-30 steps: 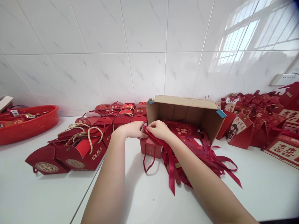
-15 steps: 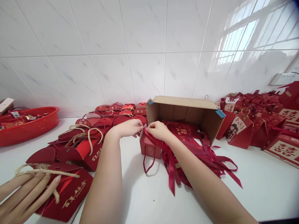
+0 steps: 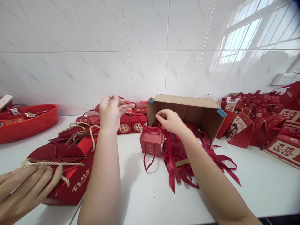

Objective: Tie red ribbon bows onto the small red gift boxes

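A small pinkish-red box (image 3: 152,141) stands upright on the white table, its red cord handle hanging down in front and a dark red ribbon across its top. My left hand (image 3: 114,109) is raised to the left of this box, fingers spread and slightly blurred, holding nothing. Just above the box's right top edge, my right hand (image 3: 167,120) has thumb and forefinger together; whether anything is between the tips is too small to tell. Loose red ribbons (image 3: 172,168) lie in a pile under and beside my right forearm.
Behind the pile, an open cardboard box (image 3: 187,100) lies on its side. Red gift boxes (image 3: 240,131) stand at right, more at left. Another person's hand (image 3: 30,187) touches a roped red box (image 3: 82,184). A red basin (image 3: 30,131) holds wrapped items.
My left hand has let go of the small box's top and moved up and left, its fingers spreading. My right hand has lifted and shifted right. The roped box at left has turned slightly.
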Tool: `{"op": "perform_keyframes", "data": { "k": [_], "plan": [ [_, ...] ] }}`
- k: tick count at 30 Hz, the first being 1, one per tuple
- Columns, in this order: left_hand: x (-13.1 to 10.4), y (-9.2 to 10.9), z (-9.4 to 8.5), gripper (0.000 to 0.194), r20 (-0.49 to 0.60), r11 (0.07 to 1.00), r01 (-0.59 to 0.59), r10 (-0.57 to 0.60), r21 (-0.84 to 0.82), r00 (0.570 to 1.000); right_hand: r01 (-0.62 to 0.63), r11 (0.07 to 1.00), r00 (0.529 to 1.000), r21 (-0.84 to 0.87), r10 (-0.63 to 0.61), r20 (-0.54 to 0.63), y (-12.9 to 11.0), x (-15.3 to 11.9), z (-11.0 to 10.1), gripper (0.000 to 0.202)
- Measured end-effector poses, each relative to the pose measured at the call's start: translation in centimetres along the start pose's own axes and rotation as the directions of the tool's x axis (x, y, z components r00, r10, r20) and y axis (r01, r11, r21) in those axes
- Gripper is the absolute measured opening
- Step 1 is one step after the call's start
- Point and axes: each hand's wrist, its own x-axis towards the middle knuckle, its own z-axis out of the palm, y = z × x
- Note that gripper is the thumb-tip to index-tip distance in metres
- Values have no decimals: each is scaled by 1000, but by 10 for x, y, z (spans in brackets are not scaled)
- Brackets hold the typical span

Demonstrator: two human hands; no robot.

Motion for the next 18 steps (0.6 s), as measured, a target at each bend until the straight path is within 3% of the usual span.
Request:
{"op": "perform_keyframes", "data": {
  "k": [2,4,6,10,13,18],
  "plan": [
    [2,6,-2,11,-99,993,-99,92,-65,991,10,999,1000,-43,-9,17,-2,-6,-19,17],
    [3,7,-4,7,-145,986,-162,166,38,975,-19,995,992,-95,30,123,-2,-11,-33,13],
    [5,2,-6,8,-86,961,-132,157,244,984,-54,985,967,-162,92,239,-1,-14,-39,10],
    [3,-15,-7,13,136,888,-9,-61,460,989,-109,974,895,-197,182,408,7,-11,-33,10],
    [-3,-23,-4,17,290,828,38,-239,559,927,-136,983,869,-122,178,462,14,-5,-24,14],
    [-8,-26,2,22,467,728,13,-453,685,759,-210,973,851,98,132,508,19,-1,-17,11]
  ]
}}
